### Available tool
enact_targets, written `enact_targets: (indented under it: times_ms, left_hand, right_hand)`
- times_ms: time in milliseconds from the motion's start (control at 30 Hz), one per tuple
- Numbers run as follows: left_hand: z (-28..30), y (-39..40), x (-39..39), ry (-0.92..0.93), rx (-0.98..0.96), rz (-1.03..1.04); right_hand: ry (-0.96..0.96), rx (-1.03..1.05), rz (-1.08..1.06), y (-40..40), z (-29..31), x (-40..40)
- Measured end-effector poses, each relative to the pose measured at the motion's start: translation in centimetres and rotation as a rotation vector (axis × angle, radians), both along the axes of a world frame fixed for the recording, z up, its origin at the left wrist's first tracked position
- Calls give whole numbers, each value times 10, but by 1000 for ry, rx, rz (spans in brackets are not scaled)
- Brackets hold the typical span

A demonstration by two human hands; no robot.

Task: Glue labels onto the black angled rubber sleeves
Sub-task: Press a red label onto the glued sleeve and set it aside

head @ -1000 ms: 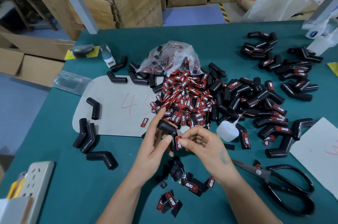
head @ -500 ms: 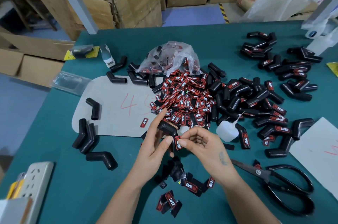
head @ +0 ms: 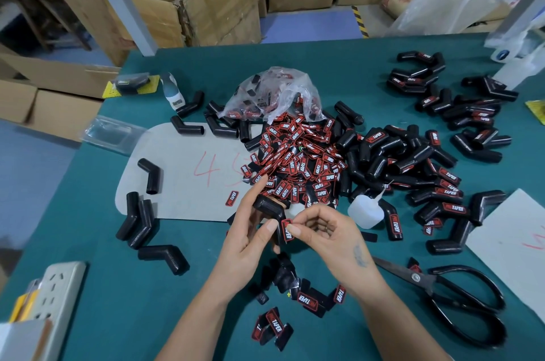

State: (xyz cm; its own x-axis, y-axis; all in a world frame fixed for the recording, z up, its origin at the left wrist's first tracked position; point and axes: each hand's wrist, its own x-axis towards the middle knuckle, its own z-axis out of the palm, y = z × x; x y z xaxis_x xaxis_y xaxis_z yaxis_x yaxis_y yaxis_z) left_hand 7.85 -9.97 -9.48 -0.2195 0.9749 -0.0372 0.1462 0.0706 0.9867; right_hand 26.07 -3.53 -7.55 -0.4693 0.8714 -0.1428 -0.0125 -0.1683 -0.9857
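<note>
Over the green tabletop [head: 309, 71], left hand [head: 250, 239] grips a sleeve [head: 268, 207]; right hand [head: 327, 233] pinches a label [head: 286, 230] against it.

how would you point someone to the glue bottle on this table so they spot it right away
Start at the big heap of red and black labels in the middle of the green table. Just right of its near edge lies the glue bottle, beside the right hand. It is the only white thing among black sleeves, with a thin pointed nozzle.
</note>
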Motion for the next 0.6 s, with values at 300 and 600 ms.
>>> enact_targets:
  times_ms: [300, 600]
  left_hand:
    - [5, 0, 2, 2, 20, -3]
    - [8, 0, 2, 16, 34, 1]
  right_hand:
    - [-3, -28, -24, -1, 4, -2]
    - [-8, -27, -26, -2, 7, -3]
